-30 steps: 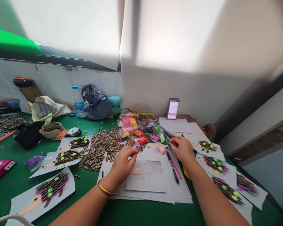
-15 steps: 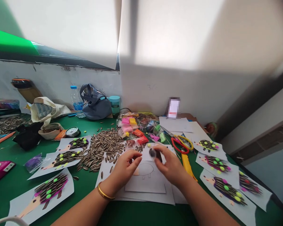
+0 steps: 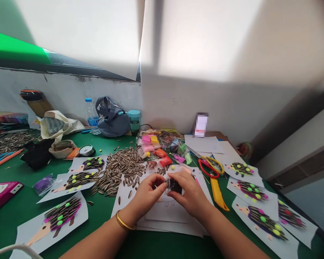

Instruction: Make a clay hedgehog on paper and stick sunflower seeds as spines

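Note:
My right hand is closed round a small clear packet of dark clay above the drawing paper. The fingers of my left hand pinch the packet's clear plastic end, so both hands meet on it. Beneath them, a sheet of white paper bears a pencil-drawn animal outline, its upper part hidden by my hands. A heap of striped sunflower seeds lies just beyond my left hand, with some seeds on the paper's left side.
Several seed hedgehog pictures lie at the left and right. Red-handled scissors and a yellow cutter are right of the paper. Bagged coloured clay, a blue-grey bag and a phone stand at the back.
My left hand has moved right and taken hold of the packet's plastic end. My right hand has brought the packet slightly left and down. The view has shifted a little.

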A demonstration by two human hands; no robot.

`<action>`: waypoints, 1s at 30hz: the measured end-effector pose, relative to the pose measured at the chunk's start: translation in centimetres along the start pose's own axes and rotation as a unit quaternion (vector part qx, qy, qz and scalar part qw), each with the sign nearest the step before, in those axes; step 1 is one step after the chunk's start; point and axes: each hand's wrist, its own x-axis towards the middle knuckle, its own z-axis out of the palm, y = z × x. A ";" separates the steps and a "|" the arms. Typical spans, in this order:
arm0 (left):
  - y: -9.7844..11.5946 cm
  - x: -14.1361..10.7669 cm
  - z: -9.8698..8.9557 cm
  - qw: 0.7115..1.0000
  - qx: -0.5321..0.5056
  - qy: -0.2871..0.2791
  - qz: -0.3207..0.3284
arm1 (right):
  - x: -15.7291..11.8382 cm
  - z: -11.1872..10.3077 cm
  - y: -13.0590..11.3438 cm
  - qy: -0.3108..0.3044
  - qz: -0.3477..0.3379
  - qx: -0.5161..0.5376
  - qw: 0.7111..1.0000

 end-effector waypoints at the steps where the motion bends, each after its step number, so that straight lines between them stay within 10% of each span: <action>1: 0.0 0.0 0.0 1.000 0.009 0.001 0.002 | 0.0 0.1 -0.1 0.000 -0.006 0.001 1.000; 30: 0.1 -0.5 0.0 0.981 0.143 0.029 0.127 | 0.0 0.3 -0.4 -0.026 0.065 -0.011 0.997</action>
